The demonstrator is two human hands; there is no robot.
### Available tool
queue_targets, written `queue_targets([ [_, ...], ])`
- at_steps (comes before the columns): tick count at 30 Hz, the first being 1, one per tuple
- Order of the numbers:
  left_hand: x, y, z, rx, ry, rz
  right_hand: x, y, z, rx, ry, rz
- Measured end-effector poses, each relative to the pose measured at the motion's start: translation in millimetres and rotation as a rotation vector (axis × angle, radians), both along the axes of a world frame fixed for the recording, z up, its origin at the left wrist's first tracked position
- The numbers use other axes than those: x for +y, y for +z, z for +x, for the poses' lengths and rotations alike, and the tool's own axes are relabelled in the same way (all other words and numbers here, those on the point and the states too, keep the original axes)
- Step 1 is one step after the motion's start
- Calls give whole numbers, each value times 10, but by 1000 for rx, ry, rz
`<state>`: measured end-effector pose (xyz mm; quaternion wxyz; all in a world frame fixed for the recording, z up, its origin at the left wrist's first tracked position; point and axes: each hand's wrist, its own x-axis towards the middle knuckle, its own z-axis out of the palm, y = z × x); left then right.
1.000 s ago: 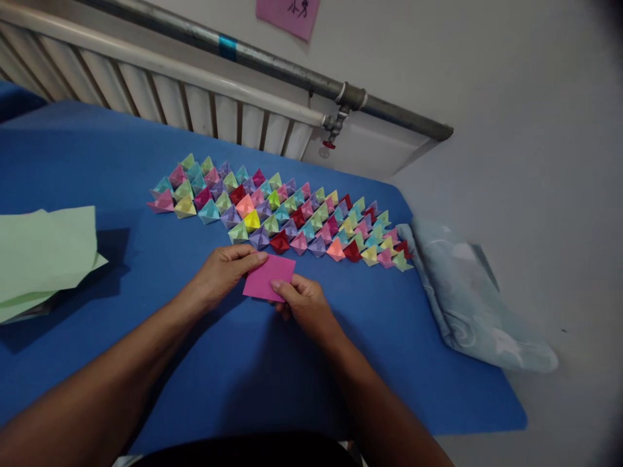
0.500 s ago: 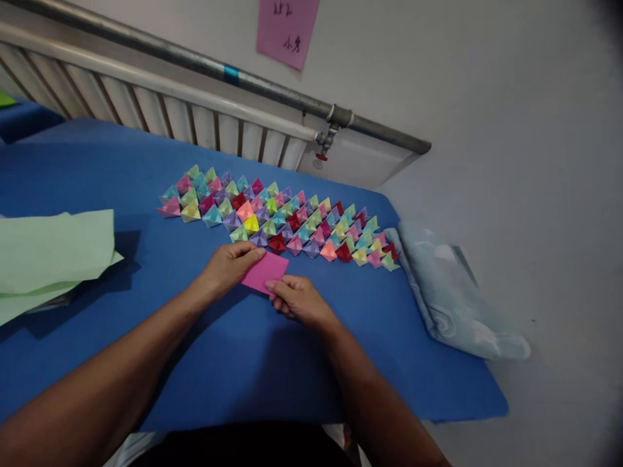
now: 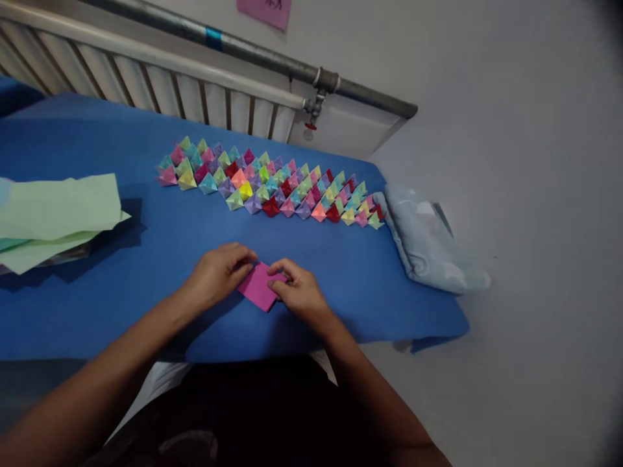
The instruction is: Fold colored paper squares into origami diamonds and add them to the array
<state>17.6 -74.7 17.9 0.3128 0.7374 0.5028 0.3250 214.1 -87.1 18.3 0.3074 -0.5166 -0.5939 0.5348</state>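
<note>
A square of pink paper (image 3: 259, 289) is held between my two hands just above the blue table cover. My left hand (image 3: 221, 272) pinches its left corner between thumb and fingers. On the opposite side, my right hand (image 3: 298, 290) grips the right edge, thumb on top and fingers curled. Beyond my hands, rows of small folded paper boats (image 3: 270, 185) in many colours form a slanting band across the table.
A stack of pale green paper sheets (image 3: 63, 207) lies at the left. On the right end rests a folded light blue cloth (image 3: 423, 240). Behind the blue-covered table (image 3: 160, 259) are a white radiator (image 3: 165, 97), a metal pipe (image 3: 263, 58) and a valve.
The view has tipped downward, so the table and boats appear higher. Both hands have shifted their hold on the pink paper, which has turned and now sits nearer to me relative to the boats.
</note>
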Motion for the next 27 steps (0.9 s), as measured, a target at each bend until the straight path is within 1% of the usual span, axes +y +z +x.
queue_targets([
  [1, -89, -30, -1, 43, -70, 80, -37, -1, 3, -70, 16, 42],
  [2, -175, -63, 5, 81, -143, 125, -65, 4, 9, -143, 36, 83],
  [4, -318, -135, 29, 165, -233, 172, -103, 28, 33, -285, 103, 155],
  [7, -432, -228, 61, 239, -244, 251, -140, 77, 94, -536, 198, 286],
  [9, -449, -259, 65, 236, -238, 305, -169, 104, 141, -721, 195, 406],
  [11, -443, -263, 56, 235, -247, 327, -203, 124, 179, -822, 194, 551],
  [13, -435, -247, 40, 252, -259, 325, -235, 134, 202, -791, 274, 653],
  [14, -433, -235, 29, 262, -265, 320, -247, 135, 211, -746, 331, 664],
  [15, -434, -222, 18, 272, -269, 316, -255, 132, 221, -700, 383, 651],
  [17, -440, -198, -8, 290, -276, 300, -258, 117, 245, -636, 439, 603],
  [22, -449, -162, -84, 302, -286, 225, -215, 74, 324, -582, 479, 561],
  [27, -411, -174, -145, 296, -274, 243, -146, 23, 377, -532, 505, 558],
])
